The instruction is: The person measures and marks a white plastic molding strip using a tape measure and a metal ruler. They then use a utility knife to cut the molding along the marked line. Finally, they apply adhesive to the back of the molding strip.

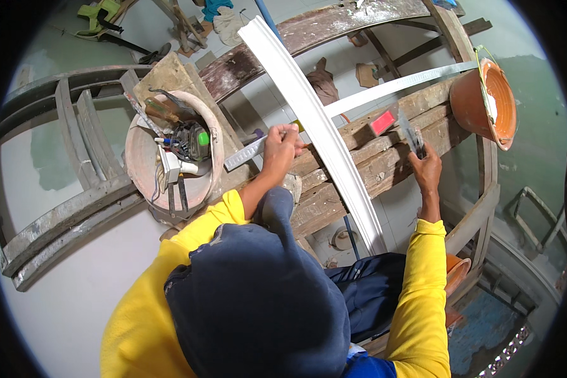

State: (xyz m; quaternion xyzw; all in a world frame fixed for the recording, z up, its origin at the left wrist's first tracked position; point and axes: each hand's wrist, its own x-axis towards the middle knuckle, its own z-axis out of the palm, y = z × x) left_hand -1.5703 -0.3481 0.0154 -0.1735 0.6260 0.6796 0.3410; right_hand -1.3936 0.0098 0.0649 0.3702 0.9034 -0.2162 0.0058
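My left hand (281,150) has its fingers curled over a long metal straightedge (247,153), beside a white grooved moulding strip (321,135). The straightedge's far part slants up to the right, beyond the moulding. The moulding lies across the weathered timber bench (375,176), its lower end near my knees. To the right of the moulding, my right hand (427,169) is closed round a flat-bladed tool (408,130), like a putty knife, blade pointing up and left. A red-faced block (382,123) sits on the timbers left of the blade. My palms are hidden.
A pale bucket (135,157) of hand tools stands at left, beside curved wooden frames (75,217). An orange bucket (463,101) hangs tilted at the bench's right end. Behind the bench is a curved dark-red timber piece (283,44). A wooden post (450,28) rises at back right.
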